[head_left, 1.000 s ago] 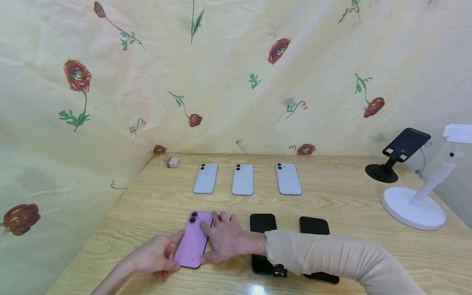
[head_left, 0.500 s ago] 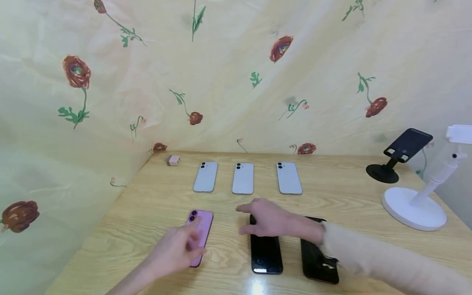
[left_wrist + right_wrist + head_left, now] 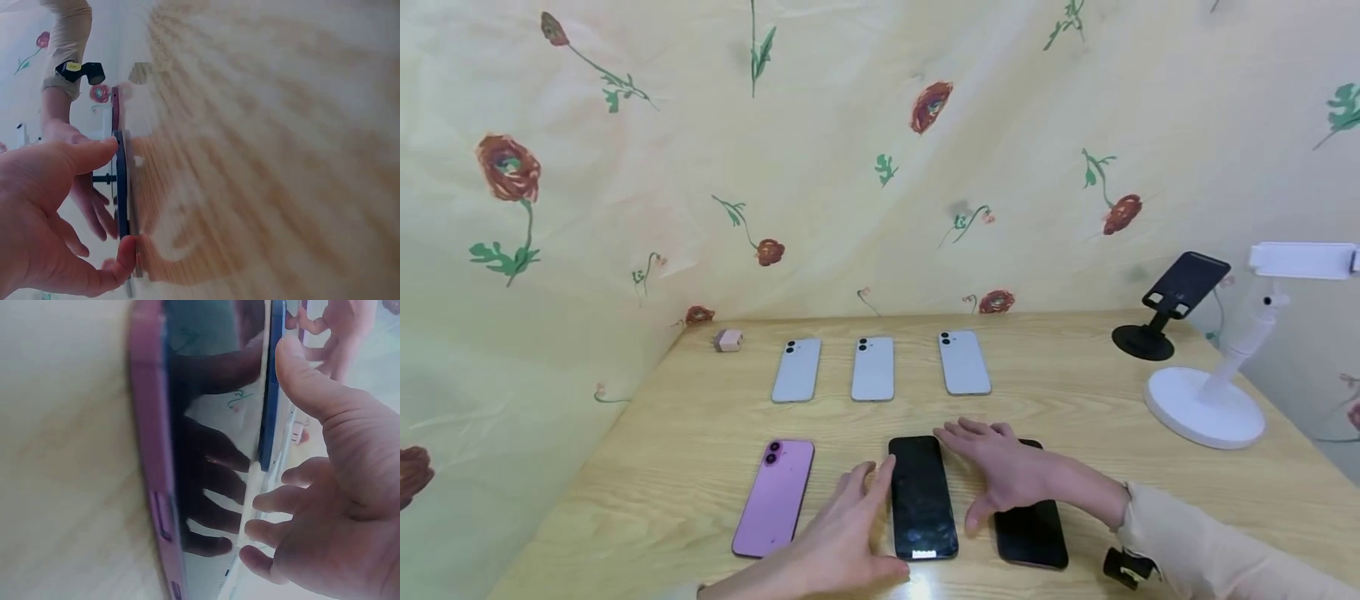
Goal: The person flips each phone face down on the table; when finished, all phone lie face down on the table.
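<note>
Now both hands frame the middle black phone, which lies face up in the near row on the wooden table. The left hand rests at its left edge — fingers fairly straight, fingertips and thumb touching the phone's side, as the left wrist view shows. The right hand lies spread on the other side, fingers relaxed and extended, gripping nothing; its thumb points toward the phone's right edge, and its palm hovers over the second black phone just beside. A purple phone lies face down to the left, apart from both hands. Farther back — three silver phones in a row, a small pink charger, a black stand and a white stand.
</note>
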Action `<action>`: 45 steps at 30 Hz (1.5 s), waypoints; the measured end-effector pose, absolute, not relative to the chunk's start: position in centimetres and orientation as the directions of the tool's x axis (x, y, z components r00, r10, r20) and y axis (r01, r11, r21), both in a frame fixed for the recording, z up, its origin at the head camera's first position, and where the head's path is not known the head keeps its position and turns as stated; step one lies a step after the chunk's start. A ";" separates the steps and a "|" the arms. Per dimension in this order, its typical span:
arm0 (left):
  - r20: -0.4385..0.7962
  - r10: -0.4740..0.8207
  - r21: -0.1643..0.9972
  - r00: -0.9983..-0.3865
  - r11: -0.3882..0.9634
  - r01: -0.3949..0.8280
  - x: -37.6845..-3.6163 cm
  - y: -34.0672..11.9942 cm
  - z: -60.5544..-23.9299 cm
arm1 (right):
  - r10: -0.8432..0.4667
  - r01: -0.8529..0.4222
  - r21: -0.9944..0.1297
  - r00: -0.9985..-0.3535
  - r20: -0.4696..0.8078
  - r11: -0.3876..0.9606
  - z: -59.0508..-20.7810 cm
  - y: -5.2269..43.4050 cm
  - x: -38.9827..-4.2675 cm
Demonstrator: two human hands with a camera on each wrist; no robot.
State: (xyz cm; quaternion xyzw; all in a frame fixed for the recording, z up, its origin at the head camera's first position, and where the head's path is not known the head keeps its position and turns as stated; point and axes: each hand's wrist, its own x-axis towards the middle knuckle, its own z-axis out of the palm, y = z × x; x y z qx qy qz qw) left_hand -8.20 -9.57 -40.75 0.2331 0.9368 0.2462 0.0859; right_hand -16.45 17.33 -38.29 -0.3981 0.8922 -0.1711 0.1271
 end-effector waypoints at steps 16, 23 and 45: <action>-0.049 0.531 0.520 -0.846 0.737 0.432 -8.5 -8.2 -41.0 | -0.771 -0.697 -0.382 -0.632 -0.075 0.608 -39.6 16.9 -16.4; -0.049 0.573 0.479 -0.818 0.732 0.484 -8.5 -8.0 -40.8 | -0.760 -0.699 -0.355 -0.648 -0.052 0.621 -40.0 16.5 -16.4; -0.036 0.616 0.356 -0.787 0.744 0.566 -8.3 -7.5 -40.7 | -0.776 -0.715 -0.370 -0.630 -0.025 0.593 -40.1 16.5 -16.8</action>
